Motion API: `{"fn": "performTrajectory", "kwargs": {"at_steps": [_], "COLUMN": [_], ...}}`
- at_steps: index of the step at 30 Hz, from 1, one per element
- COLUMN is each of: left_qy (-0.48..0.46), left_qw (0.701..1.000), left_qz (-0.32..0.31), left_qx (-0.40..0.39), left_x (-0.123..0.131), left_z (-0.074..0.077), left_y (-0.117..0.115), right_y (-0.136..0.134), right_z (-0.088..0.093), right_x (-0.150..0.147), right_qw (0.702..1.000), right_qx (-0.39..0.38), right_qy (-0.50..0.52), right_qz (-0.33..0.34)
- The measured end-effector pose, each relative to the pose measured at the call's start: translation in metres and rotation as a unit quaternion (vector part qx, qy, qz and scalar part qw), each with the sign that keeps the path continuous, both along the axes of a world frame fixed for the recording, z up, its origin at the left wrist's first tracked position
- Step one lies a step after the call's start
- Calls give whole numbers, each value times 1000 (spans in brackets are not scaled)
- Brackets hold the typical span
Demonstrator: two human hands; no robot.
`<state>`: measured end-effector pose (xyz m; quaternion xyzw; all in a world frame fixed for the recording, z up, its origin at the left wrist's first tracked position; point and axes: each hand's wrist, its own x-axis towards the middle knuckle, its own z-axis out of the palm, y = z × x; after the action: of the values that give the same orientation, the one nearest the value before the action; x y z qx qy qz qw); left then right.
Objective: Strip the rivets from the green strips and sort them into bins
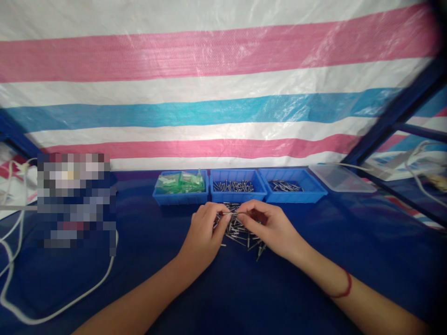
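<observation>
A thin metal rivet (233, 213) is stretched level between my two hands, pinched at both ends. My left hand (206, 225) grips its left end between thumb and forefinger. At the other end, the thumb and forefinger of my right hand (268, 226) close on it. Just below lies a loose pile of similar rivets (239, 235) on the blue table, partly covered by my fingers. Behind my hands, the middle blue tray (237, 195) and the right blue tray (295, 196) hold more slim metal pieces.
Green-and-clear plastic packets (181, 182) fill the left blue tray (174, 200). A clear plastic lid (342, 179) lies at the back right. White cable (87, 292) loops over the table's left side, near a pixelated area. A striped sheet (209, 111) hangs behind, between blue frame bars.
</observation>
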<state>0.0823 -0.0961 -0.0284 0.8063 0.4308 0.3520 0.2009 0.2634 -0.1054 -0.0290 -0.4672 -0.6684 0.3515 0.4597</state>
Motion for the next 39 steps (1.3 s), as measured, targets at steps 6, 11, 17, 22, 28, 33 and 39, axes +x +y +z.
{"fn": "performTrajectory", "kwargs": {"at_steps": [6,11,17,22,28,33,39], "left_qy": [-22,-17,14,123,219,248,240], "left_qw": [1000,1000,999,984,959,948,954], "left_qz": [-3,-6,-47,-123,-160,-159,-129], "left_qx": [4,-3,-12,33,84,125,126], "left_x": [-1,0,0,1,8,11,8], "left_z": [0,-1,-2,3,-2,-5,-1], "left_y": [1,1,0,-4,-9,-11,-7], "right_y": [1,4,24,39,36,26,18], "right_z": [1,7,18,12,13,16,17], "right_x": [2,8,55,91,81,61,43], "right_qw": [994,979,918,823,827,863,893], "right_qx": [50,122,224,171,193,215,223], "right_qy": [-93,-158,-282,-458,-443,-406,-368], "right_qz": [28,27,-168,-289,-286,-212,-129]}}
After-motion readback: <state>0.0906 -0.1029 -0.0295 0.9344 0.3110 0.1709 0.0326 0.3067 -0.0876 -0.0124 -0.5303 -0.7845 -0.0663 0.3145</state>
